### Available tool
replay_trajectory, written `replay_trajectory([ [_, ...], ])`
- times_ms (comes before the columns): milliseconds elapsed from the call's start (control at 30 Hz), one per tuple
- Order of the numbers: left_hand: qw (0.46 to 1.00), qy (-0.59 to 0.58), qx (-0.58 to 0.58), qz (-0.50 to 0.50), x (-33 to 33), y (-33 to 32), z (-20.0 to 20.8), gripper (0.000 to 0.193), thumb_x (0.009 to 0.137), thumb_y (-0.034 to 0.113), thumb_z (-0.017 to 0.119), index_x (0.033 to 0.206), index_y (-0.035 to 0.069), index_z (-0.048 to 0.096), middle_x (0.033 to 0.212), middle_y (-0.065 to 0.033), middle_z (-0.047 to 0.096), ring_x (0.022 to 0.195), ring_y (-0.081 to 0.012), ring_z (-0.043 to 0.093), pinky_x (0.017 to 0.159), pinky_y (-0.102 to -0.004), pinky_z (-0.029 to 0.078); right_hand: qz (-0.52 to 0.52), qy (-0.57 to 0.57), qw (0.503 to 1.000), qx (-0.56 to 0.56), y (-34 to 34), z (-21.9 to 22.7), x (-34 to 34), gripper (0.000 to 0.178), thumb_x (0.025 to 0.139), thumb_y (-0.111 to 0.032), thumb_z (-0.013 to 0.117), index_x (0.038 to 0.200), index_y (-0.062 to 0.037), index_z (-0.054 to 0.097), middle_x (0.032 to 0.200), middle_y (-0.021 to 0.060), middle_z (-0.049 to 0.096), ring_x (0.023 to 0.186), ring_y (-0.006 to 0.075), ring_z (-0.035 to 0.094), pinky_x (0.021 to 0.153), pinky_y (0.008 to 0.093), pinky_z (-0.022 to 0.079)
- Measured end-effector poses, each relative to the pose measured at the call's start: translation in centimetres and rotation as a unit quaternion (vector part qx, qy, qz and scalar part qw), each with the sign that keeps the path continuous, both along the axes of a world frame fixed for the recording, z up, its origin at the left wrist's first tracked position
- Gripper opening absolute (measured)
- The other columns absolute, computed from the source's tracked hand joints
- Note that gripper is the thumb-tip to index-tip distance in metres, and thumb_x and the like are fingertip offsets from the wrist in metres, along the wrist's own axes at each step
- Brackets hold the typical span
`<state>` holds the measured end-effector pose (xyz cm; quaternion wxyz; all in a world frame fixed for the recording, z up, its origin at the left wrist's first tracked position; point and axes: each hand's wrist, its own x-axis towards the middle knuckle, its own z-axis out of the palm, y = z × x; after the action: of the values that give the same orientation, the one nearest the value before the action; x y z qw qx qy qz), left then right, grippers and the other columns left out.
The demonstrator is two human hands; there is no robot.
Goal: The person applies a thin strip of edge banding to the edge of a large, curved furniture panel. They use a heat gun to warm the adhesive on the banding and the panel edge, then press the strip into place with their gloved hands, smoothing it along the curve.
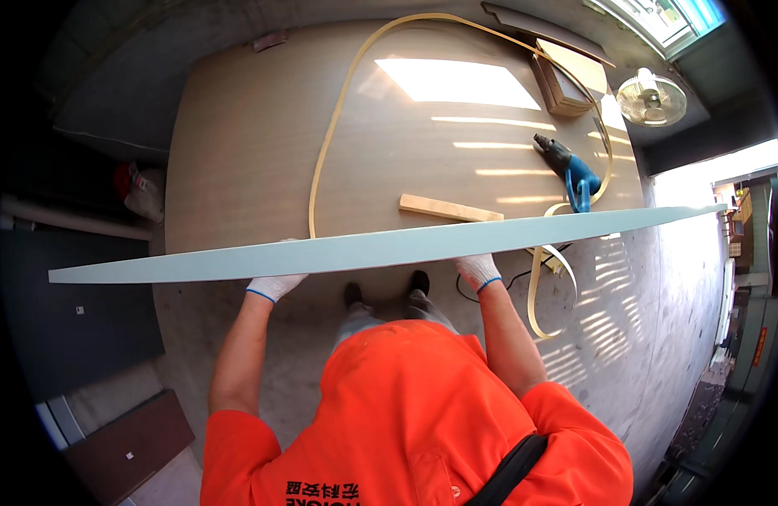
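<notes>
A long, pale blue-grey board spans nearly the whole view, its narrow edge facing up. My left hand, in a white glove with a blue cuff, grips it left of the middle. Gloved the same way, my right hand holds the board right of the middle. The fingers of both hands are mostly hidden by the board. Just beyond it, a wooden batten lies on the brown worktable. A blue heat gun rests to its right.
A thin yellowish edging strip loops over the table and hangs down at the right. Stacked wooden boards stand at the far right corner, near a fan. Dark panels lean at the left. Concrete floor runs along the right.
</notes>
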<state>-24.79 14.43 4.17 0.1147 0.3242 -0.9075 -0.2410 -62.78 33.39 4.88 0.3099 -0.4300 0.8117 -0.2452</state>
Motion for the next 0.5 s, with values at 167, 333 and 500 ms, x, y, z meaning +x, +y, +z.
replay_trajectory([
  [167, 1.000, -0.003, 0.017, -0.009, -2.0, 0.6, -0.4, 0.024, 0.096, 0.026, 0.066, 0.100, 0.005, 0.075, 0.099, -0.0204, 0.075, 0.094, -0.0425, 0.070, 0.084, -0.0510, 0.056, 0.055, 0.074, 0.996, 0.002, 0.2, -1.1, -0.2, 0.032, 0.092, -0.015, 0.065, 0.121, -0.0050, 0.073, 0.125, 0.0189, 0.072, 0.121, 0.0391, 0.065, 0.105, 0.0476, 0.050],
  [333, 0.999, -0.011, -0.036, -0.020, -3.1, 1.1, -2.6, 0.021, 0.096, 0.025, 0.064, 0.097, 0.007, 0.074, 0.097, -0.0184, 0.074, 0.093, -0.0409, 0.071, 0.083, -0.0499, 0.057, 0.161, 0.203, 0.965, 0.042, 0.5, -3.2, -1.0, 0.042, 0.091, -0.009, 0.064, 0.133, -0.0112, 0.071, 0.137, 0.0166, 0.069, 0.131, 0.0393, 0.061, 0.112, 0.0484, 0.048],
  [500, 0.998, -0.018, -0.056, -0.034, -3.8, 1.5, -2.7, 0.019, 0.095, 0.024, 0.063, 0.101, 0.010, 0.074, 0.098, -0.0148, 0.075, 0.093, -0.0357, 0.073, 0.083, -0.0484, 0.058, 0.106, 0.080, 0.990, -0.044, 1.1, -5.8, -1.8, 0.037, 0.095, -0.010, 0.062, 0.131, -0.0086, 0.071, 0.134, 0.0164, 0.070, 0.125, 0.0352, 0.063, 0.107, 0.0463, 0.050],
])
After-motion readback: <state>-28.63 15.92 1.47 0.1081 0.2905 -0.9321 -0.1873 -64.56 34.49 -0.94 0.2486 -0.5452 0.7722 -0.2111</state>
